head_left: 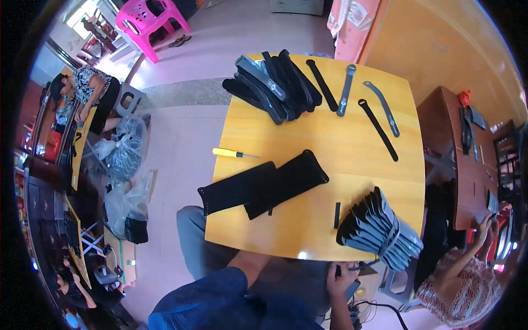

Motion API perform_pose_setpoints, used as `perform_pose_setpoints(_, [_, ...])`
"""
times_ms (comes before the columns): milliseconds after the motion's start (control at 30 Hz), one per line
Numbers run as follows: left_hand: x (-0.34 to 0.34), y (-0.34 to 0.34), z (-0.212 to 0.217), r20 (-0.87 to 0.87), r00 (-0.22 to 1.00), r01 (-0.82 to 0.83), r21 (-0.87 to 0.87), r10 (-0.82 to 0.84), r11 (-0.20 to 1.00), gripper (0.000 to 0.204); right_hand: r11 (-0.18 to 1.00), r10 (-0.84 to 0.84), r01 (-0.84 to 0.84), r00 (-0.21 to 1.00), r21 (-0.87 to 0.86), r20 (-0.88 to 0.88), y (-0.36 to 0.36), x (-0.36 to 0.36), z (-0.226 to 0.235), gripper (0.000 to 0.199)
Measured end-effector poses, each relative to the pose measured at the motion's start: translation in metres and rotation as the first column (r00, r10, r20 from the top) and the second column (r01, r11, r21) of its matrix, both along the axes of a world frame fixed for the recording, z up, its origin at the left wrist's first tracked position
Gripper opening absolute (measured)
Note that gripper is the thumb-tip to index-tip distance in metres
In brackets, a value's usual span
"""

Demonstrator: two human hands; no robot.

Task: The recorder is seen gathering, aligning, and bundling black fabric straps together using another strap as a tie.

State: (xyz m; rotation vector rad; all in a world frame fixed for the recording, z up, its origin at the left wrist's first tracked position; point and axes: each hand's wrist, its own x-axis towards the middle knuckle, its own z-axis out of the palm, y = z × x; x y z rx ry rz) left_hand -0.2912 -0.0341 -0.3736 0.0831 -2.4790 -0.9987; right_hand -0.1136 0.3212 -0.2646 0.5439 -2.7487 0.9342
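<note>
My right hand (341, 280) is just below the table's near edge, its fingers curled round a thin dark thing too small to make out. Above it a fanned bundle of black and grey fabric pieces (366, 225), bound by a grey strap (391, 235), overhangs the table corner. Of my left arm only the forearm (250, 266) shows; its hand is hidden beneath the table edge. Two black flat pads (289, 184) with holes at their corners overlap mid-table. Beyond them lies a yellow-handled screwdriver (226, 152).
Black and grey straps are heaped (272, 85) at the far side of the yellow table (308, 129). Several loose straps (378, 129) lie to their right. A short black strip (337, 215) is beside the bundle. Other people (465, 289) work at side tables; plastic bags (126, 146) stand leftward.
</note>
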Motion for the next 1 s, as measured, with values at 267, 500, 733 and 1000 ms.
perform_pose_setpoints(267, [-0.009,0.014,-0.022,0.097,0.991,0.086,0.046,-0.090,0.995,0.027,0.998,0.003,-0.007,0.998,0.068,0.066,0.005,-0.004,0.007,0.016])
perform_pose_setpoints(500, [-0.014,0.033,-0.015,0.145,0.969,0.191,0.093,-0.203,0.977,0.028,0.991,-0.021,0.012,0.998,0.135,0.067,0.006,-0.005,0.012,0.020])
perform_pose_setpoints(733, [0.018,0.059,0.010,0.171,0.942,0.265,0.156,-0.290,0.951,0.028,0.993,-0.019,0.010,0.997,0.120,0.074,0.002,-0.001,0.019,0.015])
perform_pose_setpoints(1000, [0.110,0.083,0.063,0.166,0.951,0.220,0.224,-0.260,0.949,0.028,0.963,0.156,-0.131,0.984,0.235,-0.090,-0.028,-0.002,0.019,0.016])
